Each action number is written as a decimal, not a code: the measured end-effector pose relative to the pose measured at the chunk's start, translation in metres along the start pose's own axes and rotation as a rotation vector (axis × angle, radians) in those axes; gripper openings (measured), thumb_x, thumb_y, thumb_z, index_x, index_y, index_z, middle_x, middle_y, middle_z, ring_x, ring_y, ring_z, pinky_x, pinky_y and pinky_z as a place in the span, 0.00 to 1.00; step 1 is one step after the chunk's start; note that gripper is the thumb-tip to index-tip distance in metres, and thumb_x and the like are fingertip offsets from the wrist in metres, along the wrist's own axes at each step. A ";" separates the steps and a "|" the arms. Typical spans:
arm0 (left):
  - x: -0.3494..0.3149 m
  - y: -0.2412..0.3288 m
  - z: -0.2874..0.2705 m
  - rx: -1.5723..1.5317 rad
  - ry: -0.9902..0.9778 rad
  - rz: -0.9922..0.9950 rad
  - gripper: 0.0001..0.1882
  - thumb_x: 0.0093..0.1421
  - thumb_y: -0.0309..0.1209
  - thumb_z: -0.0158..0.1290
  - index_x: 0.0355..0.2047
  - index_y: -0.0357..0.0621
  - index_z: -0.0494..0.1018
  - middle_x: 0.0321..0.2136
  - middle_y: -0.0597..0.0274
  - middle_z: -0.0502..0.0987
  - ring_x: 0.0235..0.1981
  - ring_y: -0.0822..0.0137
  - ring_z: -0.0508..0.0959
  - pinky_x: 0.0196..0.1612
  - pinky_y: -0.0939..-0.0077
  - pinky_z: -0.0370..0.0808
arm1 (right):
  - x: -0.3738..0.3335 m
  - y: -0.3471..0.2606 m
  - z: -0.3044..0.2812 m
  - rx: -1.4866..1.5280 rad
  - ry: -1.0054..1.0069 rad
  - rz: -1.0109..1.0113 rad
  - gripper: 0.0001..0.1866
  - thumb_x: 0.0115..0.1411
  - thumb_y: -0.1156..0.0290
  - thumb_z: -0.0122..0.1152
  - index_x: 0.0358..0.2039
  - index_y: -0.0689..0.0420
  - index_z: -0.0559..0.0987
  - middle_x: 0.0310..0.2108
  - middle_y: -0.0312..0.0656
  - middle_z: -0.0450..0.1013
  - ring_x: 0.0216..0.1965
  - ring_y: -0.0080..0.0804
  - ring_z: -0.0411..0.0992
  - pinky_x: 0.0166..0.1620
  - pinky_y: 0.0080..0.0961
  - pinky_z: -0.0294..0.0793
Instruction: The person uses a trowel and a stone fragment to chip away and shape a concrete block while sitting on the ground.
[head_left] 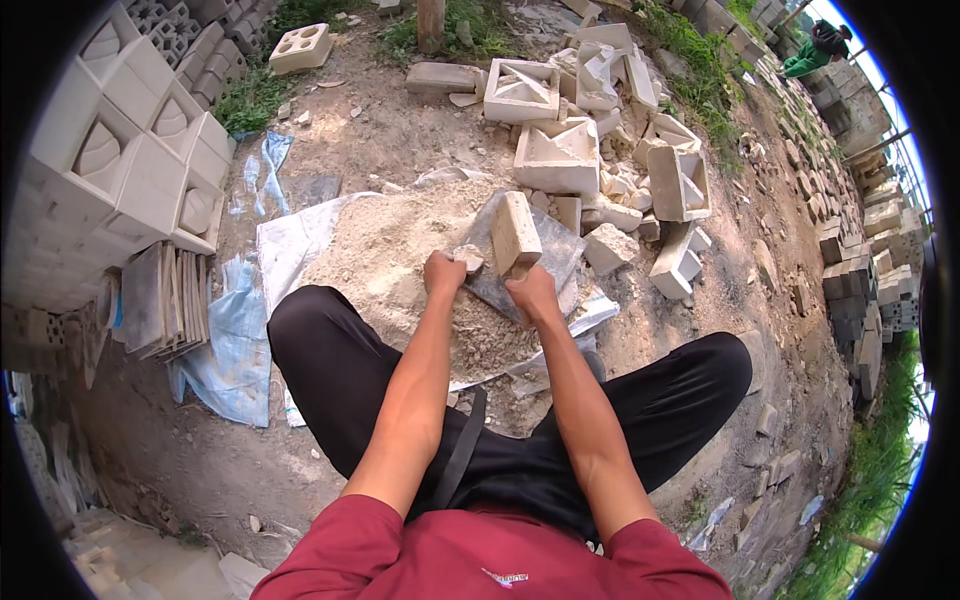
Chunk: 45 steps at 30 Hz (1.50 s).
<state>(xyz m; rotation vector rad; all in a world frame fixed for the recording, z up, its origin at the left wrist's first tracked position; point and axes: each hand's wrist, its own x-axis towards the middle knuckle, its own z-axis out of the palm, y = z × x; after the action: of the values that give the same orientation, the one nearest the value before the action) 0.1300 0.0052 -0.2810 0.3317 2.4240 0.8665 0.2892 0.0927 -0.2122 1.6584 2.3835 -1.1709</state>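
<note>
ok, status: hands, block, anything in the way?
Left hand shut on small chunk. Right hand shut on pale block, held upright over grey slab. Powder heap beside; broken blocks beyond.

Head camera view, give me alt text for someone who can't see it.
Seen from above, a squatting person's right hand holds a pale block upright over a mound of crushed rubble on a white sheet, while the left hand grips a small chunk beside it. Broken decorative blocks lie behind, intact ones stacked at left.
</note>
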 end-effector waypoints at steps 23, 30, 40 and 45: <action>0.002 0.001 0.006 -0.076 0.016 -0.008 0.18 0.45 0.33 0.59 0.35 0.35 0.75 0.38 0.42 0.78 0.43 0.47 0.78 0.47 0.59 0.75 | -0.018 0.013 0.025 -0.053 0.078 -0.037 0.29 0.53 0.63 0.61 0.47 0.74 0.67 0.38 0.69 0.73 0.44 0.66 0.72 0.46 0.46 0.74; 0.002 0.001 0.003 -0.026 0.034 0.024 0.20 0.44 0.33 0.58 0.37 0.33 0.76 0.40 0.41 0.78 0.44 0.46 0.78 0.48 0.60 0.75 | -0.020 -0.001 0.028 0.070 0.135 -0.069 0.31 0.52 0.63 0.62 0.48 0.73 0.66 0.37 0.69 0.73 0.44 0.65 0.73 0.46 0.47 0.74; 0.003 -0.003 -0.001 -0.039 0.000 -0.006 0.17 0.43 0.35 0.60 0.31 0.35 0.79 0.35 0.42 0.80 0.40 0.48 0.80 0.45 0.61 0.77 | -0.028 -0.019 0.026 0.016 0.090 -0.065 0.30 0.53 0.63 0.63 0.49 0.70 0.64 0.38 0.66 0.74 0.42 0.63 0.74 0.46 0.49 0.73; -0.001 0.006 0.005 -0.052 0.003 -0.004 0.17 0.42 0.35 0.60 0.30 0.35 0.80 0.35 0.41 0.80 0.40 0.48 0.81 0.45 0.61 0.77 | -0.026 0.009 0.039 -0.080 0.099 -0.084 0.30 0.52 0.62 0.63 0.48 0.70 0.65 0.37 0.67 0.74 0.41 0.64 0.73 0.46 0.49 0.73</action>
<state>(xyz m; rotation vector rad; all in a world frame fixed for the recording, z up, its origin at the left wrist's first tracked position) 0.1337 0.0116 -0.2800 0.3066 2.3991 0.9274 0.2924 0.0507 -0.2351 1.6447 2.5453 -1.0114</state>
